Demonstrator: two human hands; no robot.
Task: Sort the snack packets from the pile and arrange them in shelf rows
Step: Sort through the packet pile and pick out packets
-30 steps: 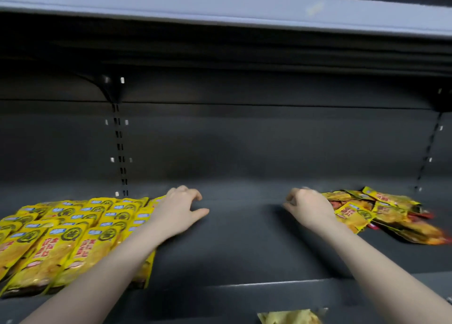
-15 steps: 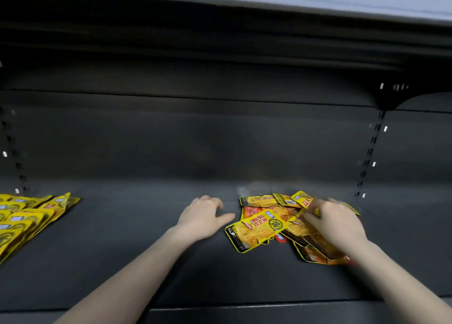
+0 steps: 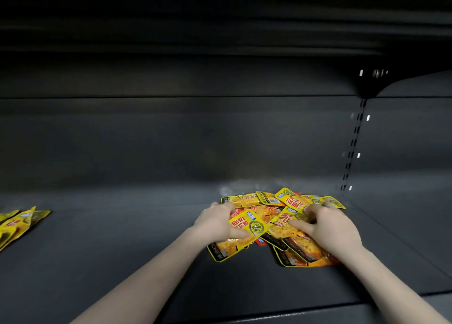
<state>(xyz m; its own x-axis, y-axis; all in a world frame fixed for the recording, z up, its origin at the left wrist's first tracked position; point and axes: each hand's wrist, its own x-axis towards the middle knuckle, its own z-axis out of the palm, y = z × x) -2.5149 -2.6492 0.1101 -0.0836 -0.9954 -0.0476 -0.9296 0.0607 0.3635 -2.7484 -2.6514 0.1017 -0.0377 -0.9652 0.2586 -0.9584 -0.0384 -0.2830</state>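
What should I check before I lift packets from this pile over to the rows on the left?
1. Left hand grips the front packet, thumb on top: ok.
2. Right hand grips packets in the pile: ok.
3. Only one packet type in each hand: cannot tell.
4. Loose packets clear of the shelf front edge: ok.
5. Bare shelf beside the arranged rows: ok.

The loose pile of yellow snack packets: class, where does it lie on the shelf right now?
In the head view, the pile lies right of centre on the dark shelf, near the slotted upright, under both hands.
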